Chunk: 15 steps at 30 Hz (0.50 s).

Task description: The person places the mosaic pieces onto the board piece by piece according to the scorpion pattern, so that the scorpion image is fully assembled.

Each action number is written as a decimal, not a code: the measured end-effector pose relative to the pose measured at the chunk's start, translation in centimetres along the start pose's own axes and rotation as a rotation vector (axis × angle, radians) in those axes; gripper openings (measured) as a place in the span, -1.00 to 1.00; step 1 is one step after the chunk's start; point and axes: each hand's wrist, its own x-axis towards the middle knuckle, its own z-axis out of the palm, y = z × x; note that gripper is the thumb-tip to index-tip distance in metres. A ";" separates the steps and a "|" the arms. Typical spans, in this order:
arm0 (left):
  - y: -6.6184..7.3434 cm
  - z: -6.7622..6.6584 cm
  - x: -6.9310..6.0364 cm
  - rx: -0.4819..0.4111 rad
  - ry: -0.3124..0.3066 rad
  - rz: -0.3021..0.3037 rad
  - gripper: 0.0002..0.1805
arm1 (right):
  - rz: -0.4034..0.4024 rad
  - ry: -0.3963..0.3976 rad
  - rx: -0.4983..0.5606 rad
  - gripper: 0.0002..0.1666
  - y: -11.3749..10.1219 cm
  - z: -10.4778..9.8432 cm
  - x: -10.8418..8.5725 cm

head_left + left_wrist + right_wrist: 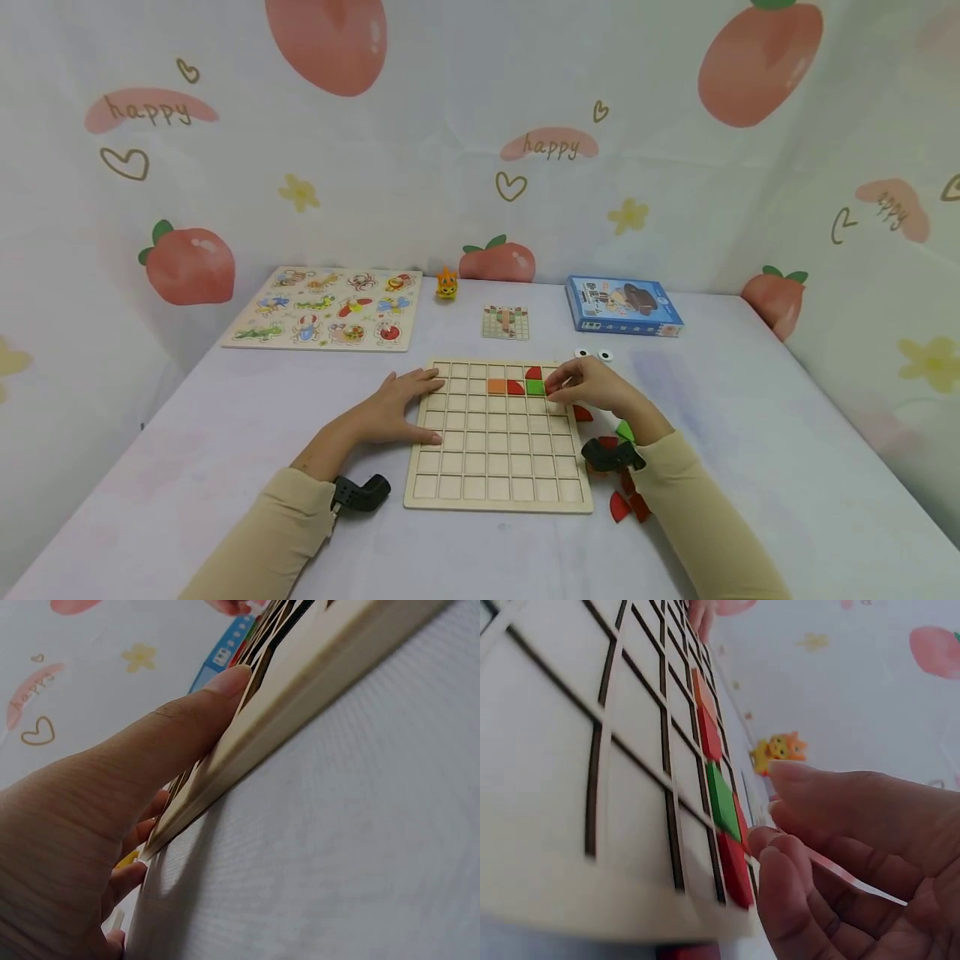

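- Possibly the likeliest slip lies under your right hand [588, 389]: its fingertips crowd the end red piece [735, 870], so a careless brush on the way out could lift or twist it.
- That piece sits right of the green square [535, 387], in the board's second row from the far side; you can't tell from these views whether it lies fully flat.
- The same brush could catch the far red piece [534, 372], just beyond the green.
- If your left hand [393, 408] pushes sideways, the wooden board [474, 462] could slide and jolt the row.
- Your right wrist camera [611, 456] hangs over loose pieces [618, 507] at the board's right, so lowering that forearm could scatter them.
- Your right hand reaches in from the right, fingers loosely bent, thumb a narrow gap from them, with nothing visibly held.
- Your left hand spreads wide along the board's left edge, thumb resting on its face, the other fingers toward the far left corner.
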 end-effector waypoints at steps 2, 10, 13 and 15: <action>0.1 0.0 0.0 -0.003 -0.002 0.005 0.00 | 0.007 0.002 -0.013 -0.72 0.5 -0.3 -0.4; 0.2 0.1 -0.2 0.001 -0.002 0.008 -0.01 | 0.000 -0.029 -0.031 -0.72 2.3 -1.3 -1.3; 0.2 0.0 -0.1 0.006 0.005 0.011 -0.01 | -0.019 -0.076 -0.005 -0.73 2.7 -1.6 -1.4; 0.2 0.0 -0.1 0.009 0.009 0.010 -0.01 | -0.039 -0.110 0.020 -0.73 2.9 -1.8 -1.4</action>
